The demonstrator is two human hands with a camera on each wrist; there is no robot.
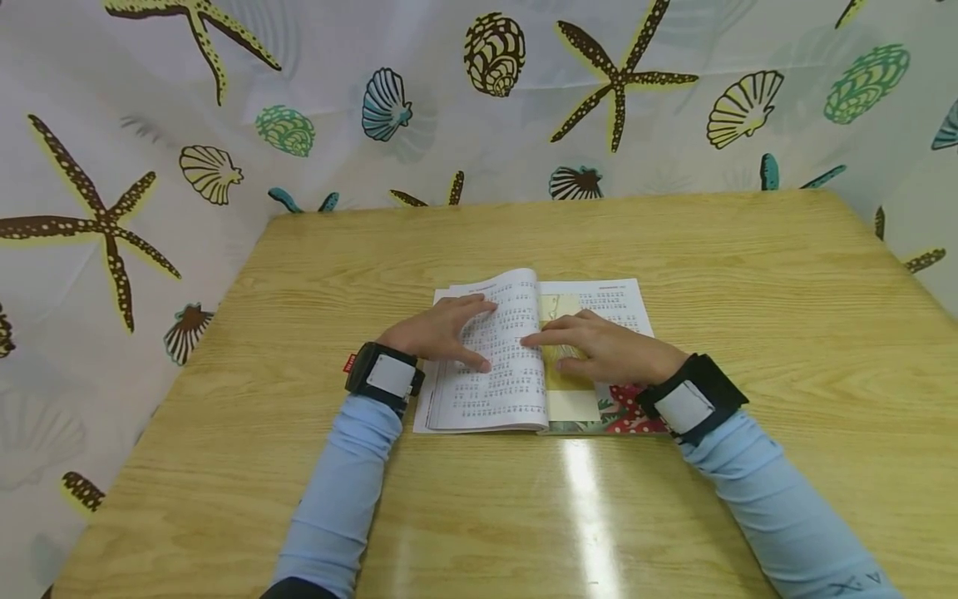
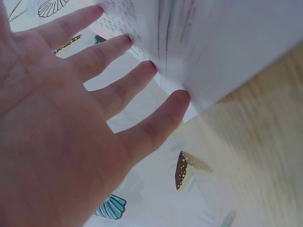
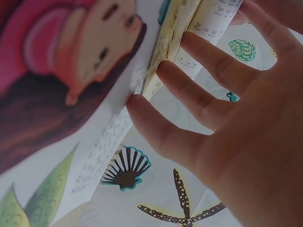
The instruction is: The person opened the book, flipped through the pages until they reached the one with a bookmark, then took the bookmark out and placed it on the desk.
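An open book (image 1: 497,403) with printed text lies on the table, its left-hand pages bowed up toward the spine. My left hand (image 1: 441,326) rests on the left page with fingers spread; in the left wrist view, its fingertips (image 2: 180,97) touch the paper. A pale yellow slip of paper (image 1: 575,405) lies on the right page beside the spine. Over that slip is my right hand (image 1: 617,348), its index finger reaching to the left page's inner edge. In the right wrist view, the other fingertips (image 3: 137,101) press on the slip and a page with a colourful drawing (image 3: 90,61).
The wooden table (image 1: 314,274) extends around the book on all sides. Behind it hangs a white cloth (image 1: 441,50) printed with starfish and shells. Both wrists wear black straps (image 1: 385,374) over light blue sleeves (image 1: 337,491).
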